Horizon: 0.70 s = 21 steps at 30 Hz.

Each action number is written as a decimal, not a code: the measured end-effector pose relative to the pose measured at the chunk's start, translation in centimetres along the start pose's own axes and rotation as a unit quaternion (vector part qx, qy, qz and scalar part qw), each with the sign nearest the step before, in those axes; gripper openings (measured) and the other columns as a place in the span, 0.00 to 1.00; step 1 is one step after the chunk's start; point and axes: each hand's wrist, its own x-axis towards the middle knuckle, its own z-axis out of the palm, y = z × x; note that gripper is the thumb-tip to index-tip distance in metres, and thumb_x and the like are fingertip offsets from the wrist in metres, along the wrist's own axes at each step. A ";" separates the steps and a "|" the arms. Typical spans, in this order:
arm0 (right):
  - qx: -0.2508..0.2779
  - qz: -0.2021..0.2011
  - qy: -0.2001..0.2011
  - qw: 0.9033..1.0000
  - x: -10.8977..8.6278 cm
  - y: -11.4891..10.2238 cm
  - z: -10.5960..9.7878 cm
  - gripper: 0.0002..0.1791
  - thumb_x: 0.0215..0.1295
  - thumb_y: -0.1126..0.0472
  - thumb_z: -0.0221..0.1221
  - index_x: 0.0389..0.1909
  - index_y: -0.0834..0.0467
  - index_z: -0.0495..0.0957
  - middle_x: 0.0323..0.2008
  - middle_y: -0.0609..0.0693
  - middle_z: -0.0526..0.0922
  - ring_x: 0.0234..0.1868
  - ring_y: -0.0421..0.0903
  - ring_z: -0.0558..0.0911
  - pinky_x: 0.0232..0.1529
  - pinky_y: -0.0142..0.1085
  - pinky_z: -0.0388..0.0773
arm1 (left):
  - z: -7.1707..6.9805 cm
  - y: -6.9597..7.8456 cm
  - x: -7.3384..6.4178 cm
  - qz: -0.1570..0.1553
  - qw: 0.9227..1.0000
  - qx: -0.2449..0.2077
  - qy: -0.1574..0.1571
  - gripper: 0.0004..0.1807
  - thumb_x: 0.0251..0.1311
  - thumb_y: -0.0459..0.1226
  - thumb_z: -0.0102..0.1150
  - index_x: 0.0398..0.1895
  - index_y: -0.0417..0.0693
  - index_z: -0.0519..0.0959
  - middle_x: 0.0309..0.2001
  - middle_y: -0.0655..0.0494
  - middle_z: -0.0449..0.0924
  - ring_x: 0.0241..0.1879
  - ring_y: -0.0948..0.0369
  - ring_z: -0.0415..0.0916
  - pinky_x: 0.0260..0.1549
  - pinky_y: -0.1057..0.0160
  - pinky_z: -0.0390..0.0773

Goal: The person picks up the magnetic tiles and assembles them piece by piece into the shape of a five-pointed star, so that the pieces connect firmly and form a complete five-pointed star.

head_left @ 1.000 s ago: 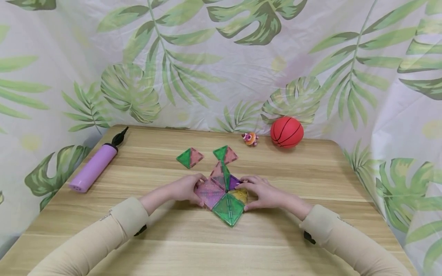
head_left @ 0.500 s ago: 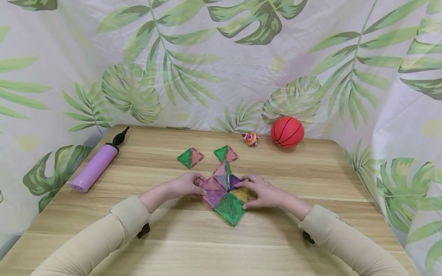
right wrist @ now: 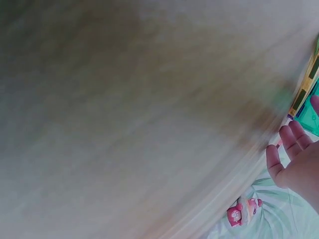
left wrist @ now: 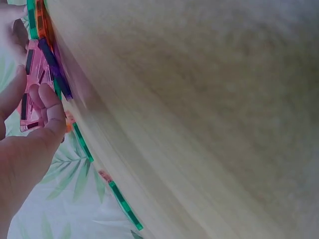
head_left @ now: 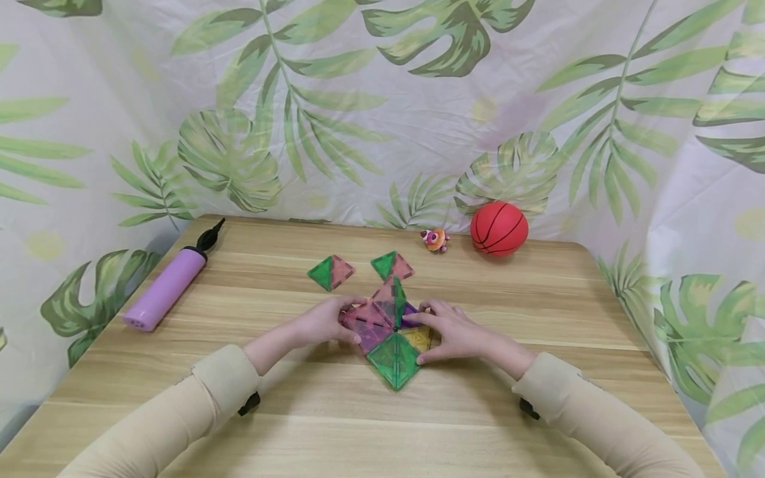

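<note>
A cluster of see-through magnetic tiles lies mid-table in the head view, with green tiles [head_left: 394, 362] at the front and a yellow tile [head_left: 417, 339] and a purple tile [head_left: 409, 310] on the right. Pink and green triangles rise to a point at its back. On the left, my left hand [head_left: 325, 323] pinches a pink tile [left wrist: 39, 69] between thumb and fingers, tilted above purple ones. My right hand [head_left: 457, 335] grips the cluster's right side, index finger over the purple tile and thumb at the green edge. The right wrist view shows its other fingers [right wrist: 291, 139] extended.
Behind the cluster lie two flat green-and-pink tile diamonds [head_left: 331, 272]. A small pink toy figure [head_left: 435, 240] and a red mini basketball [head_left: 499, 229] stand at the back right. A purple hand pump [head_left: 167, 285] lies at the left edge.
The left hand's pink tile has tilted up and shifted, and its fingers have moved slightly along it. The cluster has turned a little. The right hand stays at its side.
</note>
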 end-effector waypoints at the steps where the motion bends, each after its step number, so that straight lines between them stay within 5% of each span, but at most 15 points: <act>1: 0.000 0.000 0.000 1.000 0.0 0.0 0.0 0.45 0.47 0.34 0.66 0.67 0.42 0.65 0.59 0.51 0.64 0.59 0.48 0.64 0.56 0.49 0.61 | 0.0 0.0 0.0 0.006 1.000 0.008 0.002 0.43 0.45 0.34 0.73 0.67 0.40 0.64 0.53 0.46 0.76 0.49 0.58 0.75 0.53 0.54 0.72; 8: -0.012 -0.005 0.003 1.000 -0.6 -0.7 0.3 0.50 0.41 0.30 0.66 0.67 0.43 0.63 0.69 0.58 0.56 0.68 0.56 0.55 0.62 0.62 0.55 | -0.2 0.1 0.0 0.013 0.998 0.057 0.024 0.38 0.46 0.37 0.72 0.63 0.39 0.69 0.57 0.44 0.75 0.52 0.57 0.72 0.55 0.52 0.71; 13: -0.066 -0.069 0.030 0.995 -0.6 -1.3 0.5 0.43 0.43 0.31 0.66 0.61 0.45 0.69 0.66 0.53 0.62 0.66 0.52 0.60 0.61 0.56 0.61 | -0.2 0.1 0.0 -0.007 0.999 0.034 0.018 0.37 0.47 0.36 0.71 0.63 0.40 0.69 0.52 0.46 0.79 0.47 0.60 0.75 0.51 0.56 0.74; 18: -0.129 -0.154 0.031 0.979 -0.3 -1.6 0.6 0.35 0.52 0.33 0.62 0.58 0.47 0.72 0.60 0.48 0.71 0.63 0.48 0.68 0.61 0.49 0.66 | -0.3 0.3 0.0 -0.022 0.999 0.029 0.018 0.37 0.46 0.35 0.72 0.63 0.40 0.69 0.49 0.48 0.80 0.43 0.62 0.76 0.47 0.58 0.75; 21: -0.173 -0.220 0.045 0.959 -0.2 -1.5 0.5 0.30 0.58 0.37 0.59 0.55 0.51 0.75 0.55 0.47 0.76 0.57 0.46 0.74 0.57 0.43 0.72 | -0.3 0.3 0.1 -0.034 0.999 0.028 0.019 0.37 0.46 0.35 0.72 0.63 0.41 0.70 0.50 0.48 0.80 0.43 0.62 0.76 0.48 0.58 0.74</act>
